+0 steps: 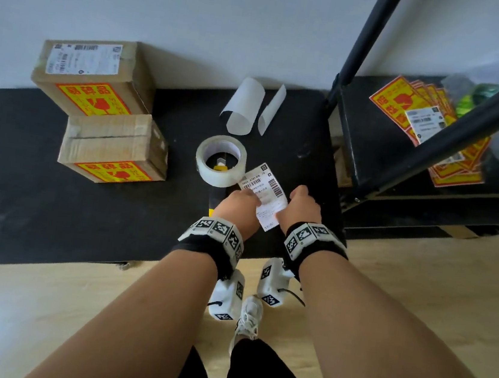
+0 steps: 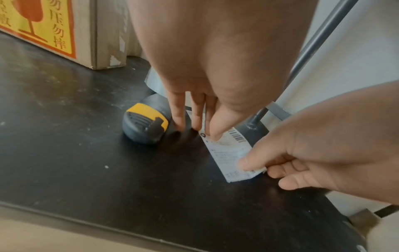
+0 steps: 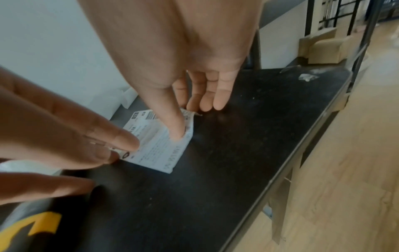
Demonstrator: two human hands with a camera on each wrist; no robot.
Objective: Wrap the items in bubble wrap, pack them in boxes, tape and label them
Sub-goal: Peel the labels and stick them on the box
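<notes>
A white shipping label (image 1: 270, 191) with barcodes is held between both hands just over the black table (image 1: 50, 211), beside the tape roll. My left hand (image 1: 253, 198) pinches its left edge, thumb on top (image 2: 215, 134). My right hand (image 1: 283, 213) pinches the near right corner between thumb (image 3: 179, 134) and fingers, and that corner looks frayed. Two taped cardboard boxes stand at the back left. The farther box (image 1: 95, 75) carries a white label and a yellow fragile sticker. The nearer box (image 1: 115, 147) shows only a yellow sticker.
A clear tape roll (image 1: 221, 160) lies on a yellow-and-black utility knife (image 2: 144, 124) just left of my hands. Two curled white backing sheets (image 1: 245, 106) lie by the wall. A black metal shelf (image 1: 372, 147) on the right holds a stack of yellow stickers (image 1: 409, 108).
</notes>
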